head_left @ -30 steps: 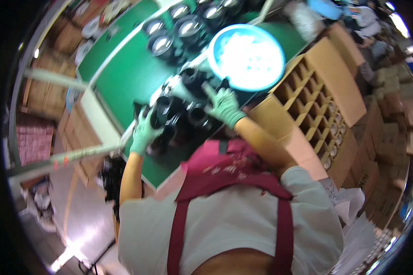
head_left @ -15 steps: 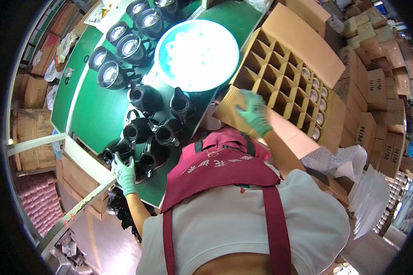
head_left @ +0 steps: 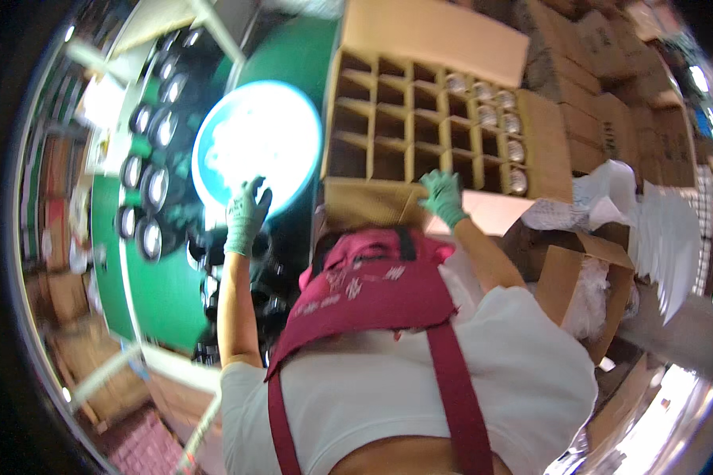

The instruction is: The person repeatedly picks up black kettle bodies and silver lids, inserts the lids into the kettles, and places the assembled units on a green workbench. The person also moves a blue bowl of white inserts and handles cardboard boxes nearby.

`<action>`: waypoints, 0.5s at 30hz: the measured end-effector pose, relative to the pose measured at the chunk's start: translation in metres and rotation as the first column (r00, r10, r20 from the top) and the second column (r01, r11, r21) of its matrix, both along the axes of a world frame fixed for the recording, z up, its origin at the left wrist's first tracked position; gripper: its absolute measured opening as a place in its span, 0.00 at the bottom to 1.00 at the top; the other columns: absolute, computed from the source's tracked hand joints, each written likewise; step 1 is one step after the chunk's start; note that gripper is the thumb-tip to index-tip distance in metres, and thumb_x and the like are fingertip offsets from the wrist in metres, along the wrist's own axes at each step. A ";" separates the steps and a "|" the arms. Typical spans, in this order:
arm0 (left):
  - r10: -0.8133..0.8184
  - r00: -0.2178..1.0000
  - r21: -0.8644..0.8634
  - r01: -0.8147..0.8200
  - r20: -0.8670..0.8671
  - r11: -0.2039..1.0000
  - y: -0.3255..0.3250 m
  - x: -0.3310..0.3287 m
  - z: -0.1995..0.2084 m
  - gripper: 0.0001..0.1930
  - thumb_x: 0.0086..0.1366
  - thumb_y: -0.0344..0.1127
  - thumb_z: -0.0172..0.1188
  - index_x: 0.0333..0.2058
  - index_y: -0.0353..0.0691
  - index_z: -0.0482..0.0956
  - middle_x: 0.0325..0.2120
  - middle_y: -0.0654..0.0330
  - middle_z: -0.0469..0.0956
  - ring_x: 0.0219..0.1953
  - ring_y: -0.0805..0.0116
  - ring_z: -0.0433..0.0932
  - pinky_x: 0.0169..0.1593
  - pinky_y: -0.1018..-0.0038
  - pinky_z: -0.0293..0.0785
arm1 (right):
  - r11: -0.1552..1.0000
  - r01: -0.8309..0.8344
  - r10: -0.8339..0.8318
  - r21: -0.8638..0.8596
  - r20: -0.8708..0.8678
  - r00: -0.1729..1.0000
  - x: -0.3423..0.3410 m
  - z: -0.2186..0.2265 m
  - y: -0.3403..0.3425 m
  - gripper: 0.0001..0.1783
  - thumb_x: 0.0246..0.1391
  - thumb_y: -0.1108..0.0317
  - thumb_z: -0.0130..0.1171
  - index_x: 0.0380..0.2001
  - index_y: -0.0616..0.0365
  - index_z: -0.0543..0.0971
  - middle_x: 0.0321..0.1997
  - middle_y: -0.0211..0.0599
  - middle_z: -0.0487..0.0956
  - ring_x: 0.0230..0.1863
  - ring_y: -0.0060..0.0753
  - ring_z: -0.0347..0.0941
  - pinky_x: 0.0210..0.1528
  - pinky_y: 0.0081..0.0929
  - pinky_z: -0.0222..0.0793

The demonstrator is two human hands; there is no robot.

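Note:
My left hand (head_left: 247,212), in a green-and-white glove, is over the near rim of the light-blue round basin (head_left: 203,192). Its fingers are spread, with nothing visible in them. White pieces in the basin are washed out by glare. My right hand (head_left: 444,199), gloved alike, has its fingers apart at the near edge of a cardboard box (head_left: 548,142). Cardboard dividers (head_left: 410,119) split the box into cells; several at the right hold round silver-topped items (head_left: 487,117). Below my left hand stand several black pitcher-like vessels (head_left: 269,277), blurred and partly covered by my arm.
More black vessels with shiny round tops (head_left: 152,186) stand in rows on the green table (head_left: 162,293). Stacked cartons (head_left: 602,119) rise behind the box at the right. A smaller open carton (head_left: 558,285) with clear plastic and a stack of white sheets (head_left: 669,245) lie nearer.
My left hand has left the black vessels and moved up to the basin. My right hand remains by the box's near edge. The view has turned toward the right.

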State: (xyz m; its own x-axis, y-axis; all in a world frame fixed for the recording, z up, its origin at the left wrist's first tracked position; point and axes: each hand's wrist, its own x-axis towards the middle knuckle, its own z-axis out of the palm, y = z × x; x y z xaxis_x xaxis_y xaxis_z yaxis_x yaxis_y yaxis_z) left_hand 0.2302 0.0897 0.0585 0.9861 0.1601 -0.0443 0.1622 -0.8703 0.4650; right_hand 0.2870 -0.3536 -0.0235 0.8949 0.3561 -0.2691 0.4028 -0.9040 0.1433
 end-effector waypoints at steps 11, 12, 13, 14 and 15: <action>0.272 0.811 0.296 -0.128 -0.518 0.947 0.002 0.065 -0.167 0.28 0.51 0.54 0.63 0.42 0.35 0.80 0.45 0.45 0.79 0.49 0.50 0.77 0.54 0.55 0.70 | 0.664 0.747 -0.742 0.040 -0.093 0.664 0.033 -0.029 -0.254 0.55 0.37 0.42 0.67 0.68 0.52 0.59 0.70 0.54 0.57 0.70 0.54 0.52 0.68 0.49 0.51; 0.305 0.775 0.280 -0.172 -0.554 0.944 0.005 0.061 -0.152 0.25 0.49 0.54 0.64 0.37 0.38 0.83 0.41 0.47 0.82 0.43 0.51 0.81 0.49 0.55 0.74 | 0.580 0.804 -0.780 0.134 -0.193 0.595 0.037 -0.035 -0.260 0.57 0.35 0.41 0.67 0.68 0.51 0.59 0.70 0.57 0.57 0.69 0.57 0.54 0.68 0.50 0.51; 0.344 0.782 0.265 -0.235 -0.520 0.935 0.013 0.052 -0.148 0.20 0.47 0.52 0.64 0.29 0.40 0.85 0.32 0.49 0.84 0.37 0.52 0.82 0.45 0.59 0.76 | 0.611 0.788 -0.763 0.075 -0.209 0.612 0.048 -0.046 -0.266 0.61 0.33 0.39 0.68 0.69 0.49 0.55 0.71 0.58 0.54 0.71 0.59 0.50 0.70 0.51 0.47; 0.290 0.722 0.139 -0.263 -0.628 0.955 0.020 0.052 -0.138 0.23 0.48 0.50 0.65 0.35 0.37 0.84 0.39 0.44 0.82 0.44 0.50 0.81 0.53 0.58 0.72 | 0.628 0.778 -0.757 0.009 -0.223 0.614 0.058 -0.057 -0.273 0.64 0.31 0.36 0.68 0.71 0.48 0.52 0.73 0.59 0.51 0.73 0.60 0.46 0.72 0.51 0.43; 0.316 0.739 0.077 -0.339 -0.595 0.938 0.028 0.042 -0.143 0.22 0.49 0.50 0.65 0.34 0.37 0.84 0.36 0.45 0.82 0.42 0.50 0.81 0.51 0.59 0.73 | 0.610 0.792 -0.744 0.020 -0.329 0.581 0.069 -0.057 -0.279 0.65 0.31 0.33 0.68 0.71 0.49 0.52 0.74 0.58 0.48 0.74 0.60 0.41 0.74 0.51 0.37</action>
State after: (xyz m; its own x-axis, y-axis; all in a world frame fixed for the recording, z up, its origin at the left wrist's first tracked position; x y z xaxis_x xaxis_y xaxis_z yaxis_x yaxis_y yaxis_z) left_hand 0.2723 0.1178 -0.0847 0.6486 0.4556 -0.6097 0.6856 -0.6976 0.2081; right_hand 0.3563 -0.6329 -0.0804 0.7524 -0.3750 -0.5415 -0.4551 -0.8903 -0.0158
